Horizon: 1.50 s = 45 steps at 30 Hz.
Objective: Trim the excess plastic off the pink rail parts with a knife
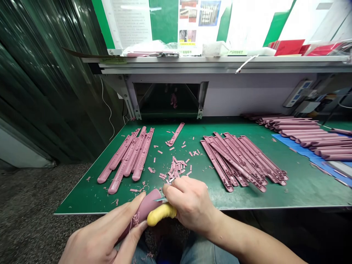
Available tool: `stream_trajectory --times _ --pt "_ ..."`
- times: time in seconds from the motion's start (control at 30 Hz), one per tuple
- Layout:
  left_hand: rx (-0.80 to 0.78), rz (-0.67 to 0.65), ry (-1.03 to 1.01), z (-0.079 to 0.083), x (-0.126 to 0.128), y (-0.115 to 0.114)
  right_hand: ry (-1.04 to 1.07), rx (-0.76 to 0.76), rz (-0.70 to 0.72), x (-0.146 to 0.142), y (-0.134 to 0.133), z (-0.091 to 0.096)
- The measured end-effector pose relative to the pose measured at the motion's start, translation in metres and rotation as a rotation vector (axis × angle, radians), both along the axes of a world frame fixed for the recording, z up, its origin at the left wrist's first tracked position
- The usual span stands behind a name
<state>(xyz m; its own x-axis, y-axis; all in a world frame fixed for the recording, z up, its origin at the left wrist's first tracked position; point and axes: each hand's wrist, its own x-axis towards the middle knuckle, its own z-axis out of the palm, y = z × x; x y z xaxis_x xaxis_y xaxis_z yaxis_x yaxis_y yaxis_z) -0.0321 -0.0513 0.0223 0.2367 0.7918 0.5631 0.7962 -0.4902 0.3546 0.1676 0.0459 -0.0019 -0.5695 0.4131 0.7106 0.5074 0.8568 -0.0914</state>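
My left hand (110, 234) grips a long pink plastic part (145, 207) near the front edge of the green table (302, 183), its rounded end pointing away from me. My right hand (192, 203) is closed around a small blade (162, 200), with a yellow rubber cot (161, 214) on its thumb. The blade's tip rests against the end of the pink part. Pink trimmings (177, 167) lie scattered just beyond my hands.
A small group of pink parts (129, 156) lies at the left of the table, a larger pile (242, 159) at the right, and more pink parts on a blue sheet (308, 137) far right. A chute opening (169, 101) sits under the shelf behind.
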Motion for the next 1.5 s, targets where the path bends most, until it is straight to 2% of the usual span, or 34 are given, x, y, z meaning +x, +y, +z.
stream_trajectory --times 0.17,0.27,0.33,0.4,0.47,0.53,0.6,0.67,0.73,0.8,0.87,0.9,0.97,1.07,1.13,1.33,1.43,1.5 --pt "-0.065 0.129 0.064 -0.016 0.000 -0.001 -0.002 0.039 0.001 -0.003 0.003 -0.008" --pt "-0.120 0.165 0.013 -0.024 -0.002 0.003 0.018 -0.032 0.030 -0.008 0.001 -0.014" --pt "-0.169 0.142 -0.064 -0.032 -0.002 0.007 0.117 -0.212 0.133 -0.013 -0.003 -0.016" --pt "-0.268 0.075 -0.173 -0.043 -0.001 0.008 0.294 -0.483 0.268 -0.016 -0.007 -0.015" --pt "-0.401 -0.003 -0.366 -0.056 0.003 0.004 0.513 -0.747 0.317 -0.014 -0.007 -0.013" --pt "-0.547 -0.031 -0.646 -0.065 0.010 -0.002 0.727 -0.905 0.240 -0.007 0.000 -0.012" --pt "-0.682 0.037 -0.957 -0.067 0.017 -0.004 0.917 -0.952 0.106 0.005 0.010 -0.016" --pt "-0.757 0.113 -1.275 -0.062 0.022 0.005 1.025 -0.938 -0.012 0.015 0.016 -0.023" --pt "-0.734 0.123 -1.602 -0.054 0.023 0.024 0.906 -0.955 -0.012 0.017 0.012 -0.032" --pt "-0.697 0.146 -1.700 -0.050 0.021 0.047 0.552 -0.929 0.158 0.010 -0.003 -0.042" --pt "-0.667 0.177 -1.750 -0.049 0.019 0.067 0.202 -0.784 0.315 -0.001 -0.022 -0.051" --pt "-0.651 0.189 -1.765 -0.049 0.020 0.073 0.089 -0.688 0.335 -0.007 -0.030 -0.055" --pt "-0.622 0.197 -1.781 -0.049 0.022 0.080 -0.027 -0.524 0.272 -0.018 -0.041 -0.059" --pt "-0.584 0.192 -1.780 -0.047 0.029 0.080 -0.100 -0.374 0.145 -0.027 -0.038 -0.061" --pt "-0.572 0.191 -1.780 -0.045 0.032 0.079 -0.120 -0.298 0.126 -0.027 -0.033 -0.059" --pt "-0.589 0.155 -1.864 -0.041 0.030 0.082 -0.176 -0.168 0.309 -0.019 -0.039 -0.060" --pt "-0.643 0.073 -1.944 -0.037 0.025 0.081 -0.095 -0.258 0.350 -0.016 -0.040 -0.062" --pt "-0.694 -0.020 -2.005 -0.034 0.023 0.080 -0.028 -0.373 0.306 -0.018 -0.037 -0.061"
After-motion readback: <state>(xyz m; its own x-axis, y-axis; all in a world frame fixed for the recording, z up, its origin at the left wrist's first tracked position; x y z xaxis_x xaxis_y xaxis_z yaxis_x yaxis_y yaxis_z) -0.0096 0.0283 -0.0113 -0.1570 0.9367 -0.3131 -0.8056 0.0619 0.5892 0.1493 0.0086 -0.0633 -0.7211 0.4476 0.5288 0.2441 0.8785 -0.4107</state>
